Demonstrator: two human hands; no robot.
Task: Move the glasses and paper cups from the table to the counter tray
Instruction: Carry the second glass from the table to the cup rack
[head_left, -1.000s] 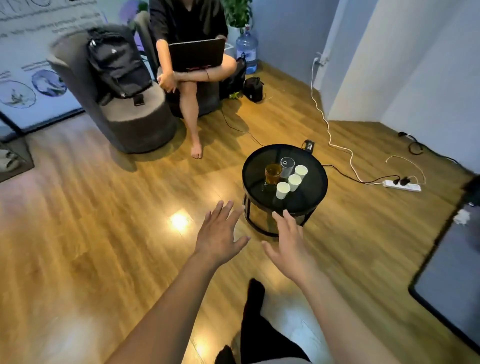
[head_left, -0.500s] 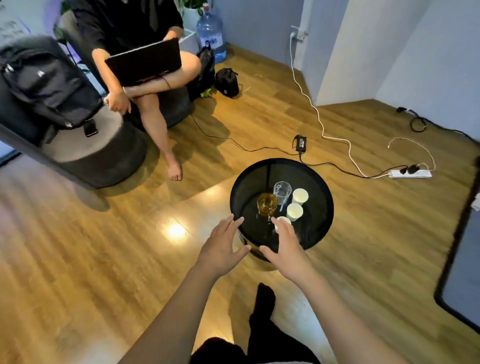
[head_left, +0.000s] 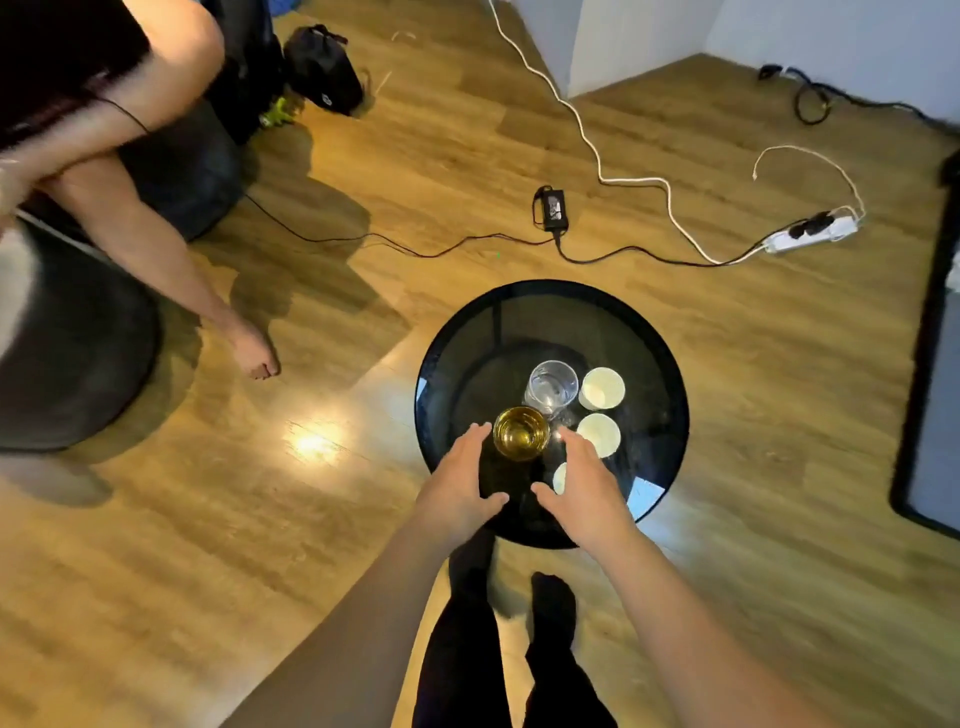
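A round black glass table (head_left: 660, 364) carries an amber glass (head_left: 521, 433), a clear glass (head_left: 552, 385) behind it and three white paper cups: one at the back (head_left: 601, 388), one in the middle (head_left: 598, 434), and one mostly hidden under my right hand (head_left: 560, 478). My left hand (head_left: 460, 486) is open, its fingertips just left of the amber glass. My right hand (head_left: 582, 480) is open too, fingertips just right of that glass. Neither hand holds anything. No counter tray is in view.
A seated person's bare leg and foot (head_left: 249, 348) stretch out at the left beside a dark round seat (head_left: 78, 353). A power adapter (head_left: 550, 208), cables and a white power strip (head_left: 810, 234) lie on the wood floor behind the table. A dark mat (head_left: 930, 364) is at the right.
I have come closer, so the table now sits right under my hands. Both hands have reached forward over the table's near edge to either side of the amber glass.
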